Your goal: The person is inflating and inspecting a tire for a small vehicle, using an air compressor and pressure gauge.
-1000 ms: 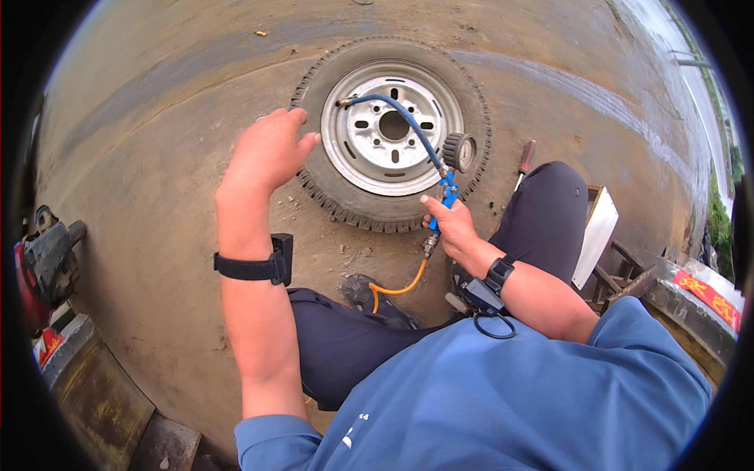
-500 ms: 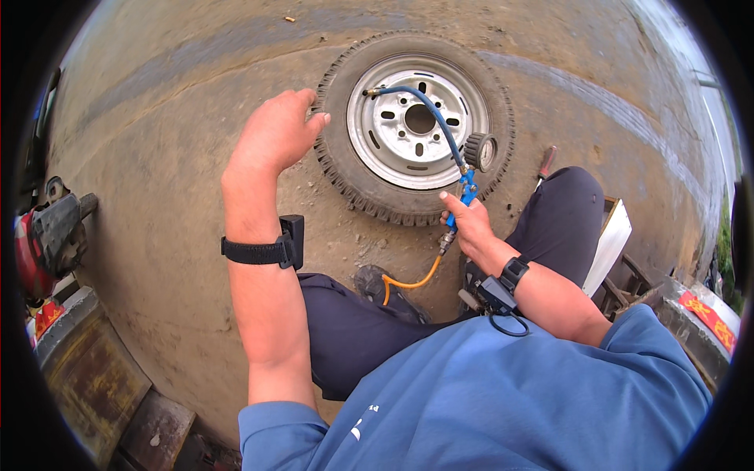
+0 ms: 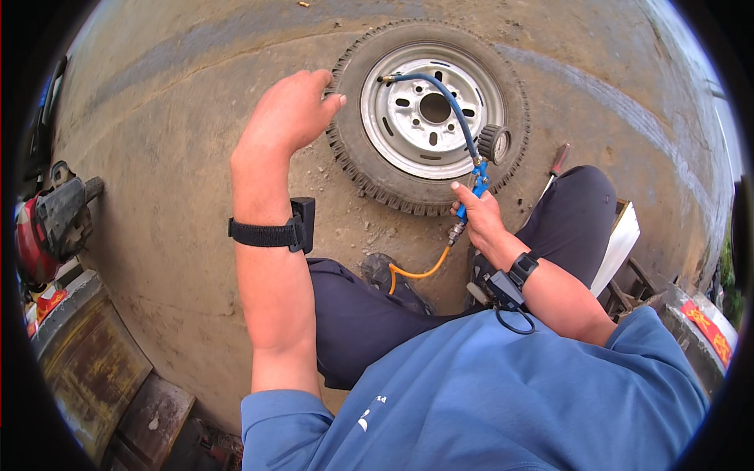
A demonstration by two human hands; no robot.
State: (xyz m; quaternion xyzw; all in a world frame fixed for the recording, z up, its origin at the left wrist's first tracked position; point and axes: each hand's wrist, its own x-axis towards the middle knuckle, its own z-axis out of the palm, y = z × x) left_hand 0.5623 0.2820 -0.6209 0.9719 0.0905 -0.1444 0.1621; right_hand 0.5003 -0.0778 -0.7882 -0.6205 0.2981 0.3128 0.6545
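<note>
A tyre (image 3: 353,145) on a silver steel wheel rim (image 3: 404,161) lies flat on the ground in front of me. My right hand (image 3: 481,216) is closed around a blue tyre inflator (image 3: 480,177) at the tyre's near right side. Its round, black-cased gauge (image 3: 495,144) stands over the tread edge. From the inflator, a blue hose (image 3: 446,90) arches across the rim, its brass end (image 3: 386,78) at the rim's left inner side. My left hand (image 3: 290,110) is at the tyre's left edge, thumb apart from the curled fingers, nothing visible in it. Whether it touches the tread is unclear.
An orange air hose (image 3: 424,275) runs from the inflator down by my shoe (image 3: 385,271). A screwdriver (image 3: 559,161) with a red handle lies right of the tyre, beside my knee. At the left stands a red and black machine (image 3: 51,220), near a worn metal box (image 3: 94,353).
The whole view has shifted slightly, so the tyre sits a little higher and further right. Both hands keep nearly the same place relative to the tyre.
</note>
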